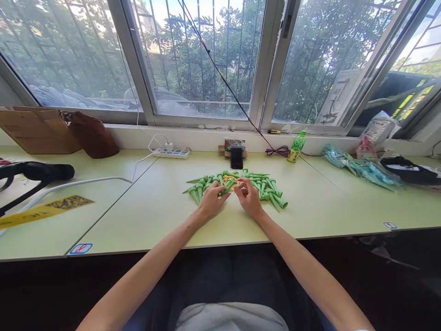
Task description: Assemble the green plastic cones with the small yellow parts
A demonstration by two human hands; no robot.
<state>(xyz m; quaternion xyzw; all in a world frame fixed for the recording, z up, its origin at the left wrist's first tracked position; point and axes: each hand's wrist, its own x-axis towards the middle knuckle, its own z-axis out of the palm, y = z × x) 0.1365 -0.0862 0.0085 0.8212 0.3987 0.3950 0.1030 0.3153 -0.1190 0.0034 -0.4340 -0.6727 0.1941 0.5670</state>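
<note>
My left hand (214,198) is closed around a green plastic spike (228,185), a hollow cone tilted up to the right. Just beside it, my right hand (249,196) has thumb and fingertips pinched together; whatever they hold is too small to make out. Between and behind the hands lies a heap of small yellow pieces (230,178). More green cone spikes spread in a loose pile on the left (198,189) and on the right (272,188) of the yellow pieces. Both wrists are close to the pale tabletop (155,211).
Behind the pile stand a dark blurred object (236,158) and a small box (232,146). A green bottle (296,147), a power strip (171,152) and a coiled cable (278,151) line the windowsill. Plastic bags (368,170) lie right; a cardboard box (37,131) stands left.
</note>
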